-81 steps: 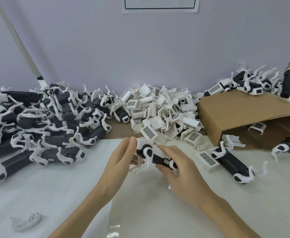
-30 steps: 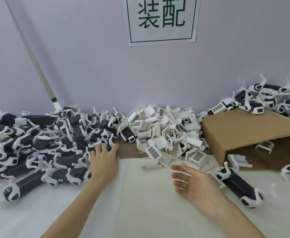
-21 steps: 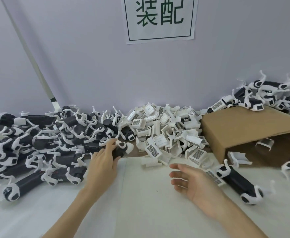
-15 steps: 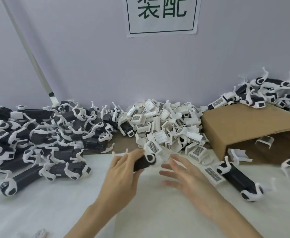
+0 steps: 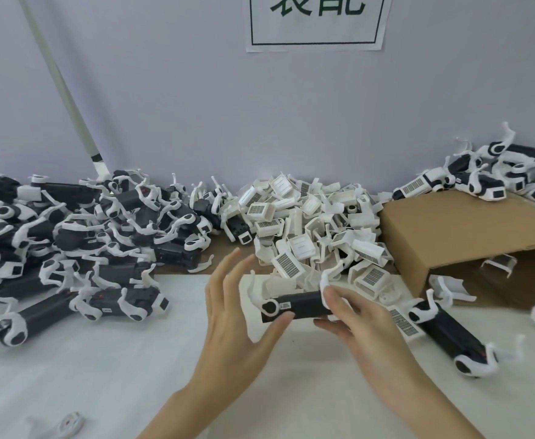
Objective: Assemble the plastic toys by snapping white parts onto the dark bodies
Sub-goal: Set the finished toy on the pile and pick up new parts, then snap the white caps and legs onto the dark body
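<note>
white covers the flat work surface (image 5: 107,375) that carries everything, with a pale lilac wall (image 5: 196,106) behind it and a white paper sign with green characters (image 5: 316,23) at 12 o'clock. at 9 o'clock sprawls the big heap of dark plastic toy bodies with white curved legs (image 5: 69,236), piled several deep against the wall. at 3 o'clock a brown cardboard box (image 5: 456,236) lies on its side, with a smaller cluster of dark-and-white toys (image 5: 487,182) on top of it. between heap and box, toward 12 o'clock, sits the mound of loose white plastic clip parts with grid-patterned labels (image 5: 310,229). a single dark toy body with white ends (image 5: 446,334) lies on the surface at 4 o'clock, just below the box mouth.

at the centre, the dark oblong toy body with a white round joint and upturned white leg (image 5: 294,307) is held level above the surface, just in front of the white mound. the right hand (image 5: 364,331) has its grip around the body's right end, thumb beneath and fingers curled over the top. the left hand (image 5: 237,324) has its grip released, fingers straight and spread, with the thumb tip touching the body's left end from below.

a small loose white curved piece (image 5: 66,426) rests at 7 o'clock.
</note>
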Tool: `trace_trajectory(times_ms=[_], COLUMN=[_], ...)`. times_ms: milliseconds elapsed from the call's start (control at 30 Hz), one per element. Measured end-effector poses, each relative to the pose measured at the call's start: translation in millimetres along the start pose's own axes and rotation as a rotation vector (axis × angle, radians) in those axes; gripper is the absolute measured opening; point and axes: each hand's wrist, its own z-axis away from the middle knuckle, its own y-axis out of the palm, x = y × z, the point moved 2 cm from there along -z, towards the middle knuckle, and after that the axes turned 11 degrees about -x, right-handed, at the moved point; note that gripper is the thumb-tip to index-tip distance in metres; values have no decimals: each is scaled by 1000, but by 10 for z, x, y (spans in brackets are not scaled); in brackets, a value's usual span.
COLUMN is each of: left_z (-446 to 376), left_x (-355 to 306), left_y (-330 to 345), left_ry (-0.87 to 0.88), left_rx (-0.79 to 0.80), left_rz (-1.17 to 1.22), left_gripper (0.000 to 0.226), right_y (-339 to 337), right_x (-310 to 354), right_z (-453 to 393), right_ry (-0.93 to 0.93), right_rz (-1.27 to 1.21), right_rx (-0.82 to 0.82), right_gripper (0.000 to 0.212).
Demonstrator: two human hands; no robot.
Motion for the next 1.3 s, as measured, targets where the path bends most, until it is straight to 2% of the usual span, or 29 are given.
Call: trace_trajectory(times_ms=[67, 133, 200, 367, 433, 500, 600, 667, 767, 867, 967, 1067, 1200, 1267, 1300], left_z=[-7, 7, 26, -54, -93, -115, -147, -135, -101, -98, -108, -101, -55, -39, -32], left_x=[37, 52, 56, 73, 75, 83, 73, 54, 13, -21, -15, 62, 57, 27, 5], left_y=[-8, 8, 29, -2, -56, -113, -188, -214, -194, -176, -169, -166, -194, -162, -132], left_ry=[-282, -551, -655, -714, -678, -630, -488, -391, -311, -218, -340, -471, -379, -395, -436], left_rx=[56, 194, 276, 241, 282, 314, 414, 516, 620, 570, 493, 517, 713, 702, 631], left_rz=[184, 423, 563, 732, 752, 764, 743, 696, 614, 455, 382, 378, 368, 412, 430], left_gripper=[77, 72, 66, 54, 48, 47, 56, 66, 65, 72, 84, 75, 78, 74, 65], right_y=[-6, 14, 36, 33, 14, -1, -22, -18, -16, -38, -29, -15, -13, -14, -21], right_x=[7, 8, 4, 62, 73, 89, 151, 173, 124, 69, 67, 117, 126, 124, 115], right_z=[20, 42, 55, 88, 78, 67, 99, 98, 112, 125, 107, 71, 51, 59, 65], right_ry=[10, 16, 6, -53, -34, 121, 549, 666, 623, 531, 404, 266, 109, 40, 11], right_rz=[-47, -73, -46, 220, 206, -23, -478, -568, -267, -23, -78, -156, -141, -91, -51], right_rx=[31, 81, 92, 115, 180, 269, 335, 309, 257, 251, 188, 125, 54, 31, 28], right_gripper=[45, 45, 46, 49, 54, 59, 72, 82, 89, 80, 59, 52, 60, 56, 53])
